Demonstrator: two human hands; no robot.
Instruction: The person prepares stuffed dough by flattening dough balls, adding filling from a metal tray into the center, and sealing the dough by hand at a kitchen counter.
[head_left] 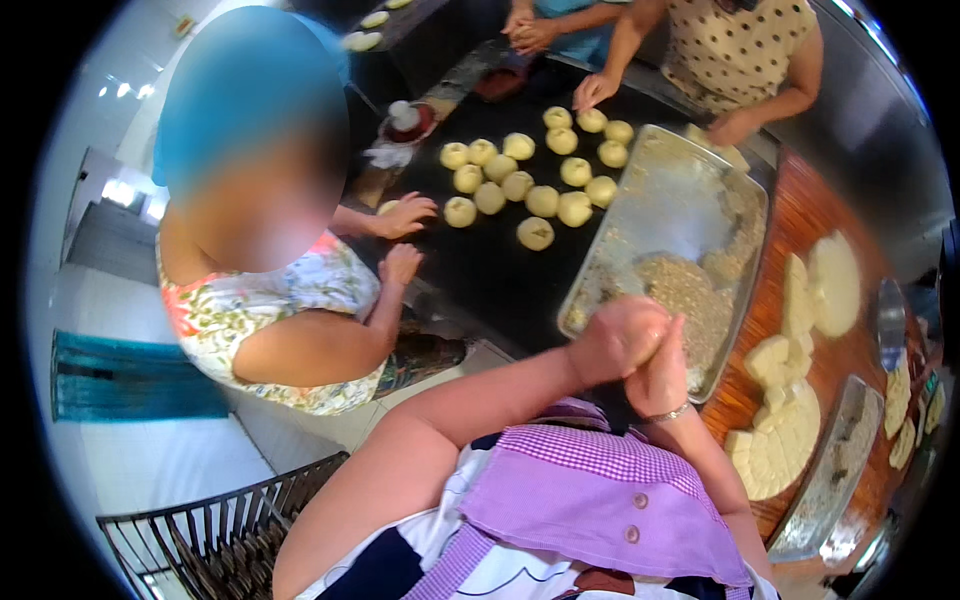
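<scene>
My left hand (618, 336) and my right hand (662, 378) are pressed together, fingers closed, above the near end of a large metal tray (578, 312). Whatever lies between them is hidden by the palms and fingers. A heap of crumbly, light brown filling (690, 300) sits in the tray just beyond my hands, with more of it spread along the right side. Round, pale dough balls (541, 201), several of them, stand on the black work surface (470, 285) to the left of the tray.
On the wooden table (800, 185) to the right lie pieces of pale dough (775, 450) and a smaller metal tray (835, 470). A person in a blue cap (250, 90) works at the left. Two others stand across, one hand (597, 90) touching a dough ball.
</scene>
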